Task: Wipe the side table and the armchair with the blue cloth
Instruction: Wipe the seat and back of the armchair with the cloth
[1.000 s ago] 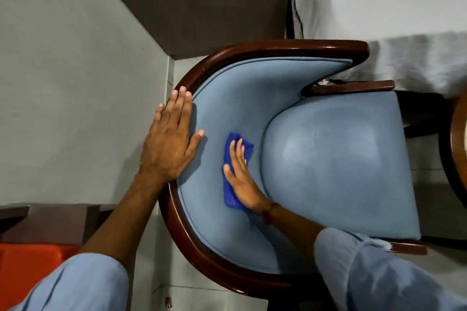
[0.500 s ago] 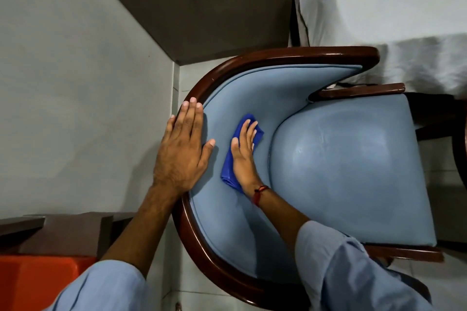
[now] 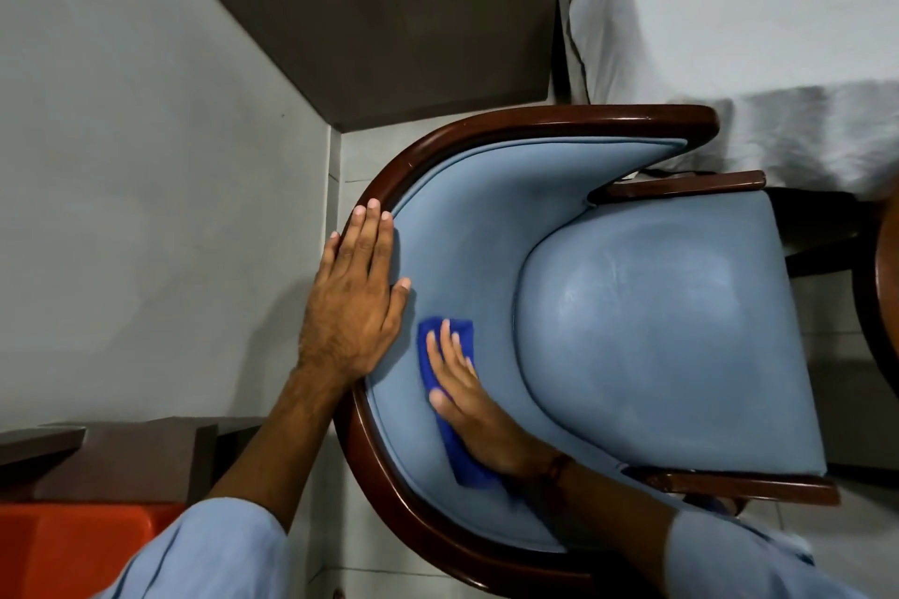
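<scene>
Right hand [image 3: 479, 418] flat on the blue cloth [image 3: 450, 396] against the armchair [image 3: 656, 345] backrest; left hand [image 3: 355, 302] braced on the rim.

Seen from above. Right grip was open, palm and spread fingers pressing the cloth onto the pale blue inner back padding, not closed around it. Cloth lay mostly under that hand, one end showing past the fingertips, the other past the heel of the palm near the wrist. Its long axis ran along the hand, following the curve of the backrest, just beside the seat cushion's rounded rear edge. Left grip was also open, holding nothing, fingers together and flat over the dark wooden top rail [image 3: 535, 124], thumb on the padding. The two hands sat near each other but apart. Both sleeves were light blue.
</scene>
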